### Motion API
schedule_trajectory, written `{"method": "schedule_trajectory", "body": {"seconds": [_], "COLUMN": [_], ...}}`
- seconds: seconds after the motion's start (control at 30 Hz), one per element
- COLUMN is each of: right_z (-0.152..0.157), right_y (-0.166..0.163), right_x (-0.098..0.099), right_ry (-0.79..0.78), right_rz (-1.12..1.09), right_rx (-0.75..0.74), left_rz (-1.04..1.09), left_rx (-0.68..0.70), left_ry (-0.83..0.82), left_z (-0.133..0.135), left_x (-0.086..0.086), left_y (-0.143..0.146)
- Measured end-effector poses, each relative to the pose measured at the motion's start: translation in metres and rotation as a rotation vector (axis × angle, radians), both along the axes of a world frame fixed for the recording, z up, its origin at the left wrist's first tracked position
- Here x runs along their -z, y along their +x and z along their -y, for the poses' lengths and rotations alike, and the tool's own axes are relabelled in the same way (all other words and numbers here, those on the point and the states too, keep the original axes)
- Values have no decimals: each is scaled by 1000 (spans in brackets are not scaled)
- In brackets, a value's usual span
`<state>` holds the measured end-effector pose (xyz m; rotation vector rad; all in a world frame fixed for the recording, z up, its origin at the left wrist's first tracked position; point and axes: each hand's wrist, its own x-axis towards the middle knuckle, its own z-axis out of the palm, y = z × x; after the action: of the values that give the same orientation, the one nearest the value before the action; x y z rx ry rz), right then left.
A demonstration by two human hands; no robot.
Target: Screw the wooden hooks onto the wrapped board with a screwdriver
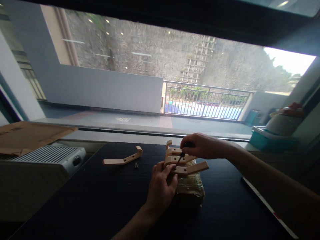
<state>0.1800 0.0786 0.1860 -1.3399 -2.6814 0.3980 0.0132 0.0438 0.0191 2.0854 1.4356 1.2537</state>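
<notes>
On the dark table (100,200) a set of light wooden hook pieces (190,168) rests on a plastic-wrapped packet (191,190). My left hand (161,186) is closed on the near end of one hook piece and holds it down. My right hand (202,145) is closed on the black handle of a small screwdriver (180,159), whose tip points down at the wood beside my left fingers. Another wooden hook (123,159) lies apart to the left, with a small dark screw (136,164) beside it.
A white heater-like appliance (47,156) and a flattened cardboard box (27,135) sit at the left. A teal container with a white pot (277,133) stands on the sill at the right. A long ruler-like strip (267,206) lies along the table's right edge. A big window is ahead.
</notes>
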Motion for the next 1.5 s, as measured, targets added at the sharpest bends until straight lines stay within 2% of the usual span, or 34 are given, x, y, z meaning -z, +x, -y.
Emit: {"method": "schedule_trajectory", "body": {"seconds": [0.33,0.53,0.73,1.03,1.13,1.3,1.5], "right_z": [-1,-1,-4,5,5,2,4], "right_y": [-10,-10,-13,-3,-3,-8,-5], "right_x": [6,4,10,-15,-12,1,-11], "right_ry": [83,50,62,38,63,122,40], "right_rz": [-11,27,16,133,119,108,127], "right_rx": [23,-4,52,5,-15,41,9], "left_rz": [-2,-30,-37,-48,-52,-52,-43], "left_rx": [-2,-8,-21,-25,-26,-24,-23], "left_ry": [12,37,51,61,59,57,43], "left_z": [2,5,4,3,3,3,3], "left_x": [0,-1,-2,0,1,0,-1], "left_y": [-1,1,1,1,1,1,0]}}
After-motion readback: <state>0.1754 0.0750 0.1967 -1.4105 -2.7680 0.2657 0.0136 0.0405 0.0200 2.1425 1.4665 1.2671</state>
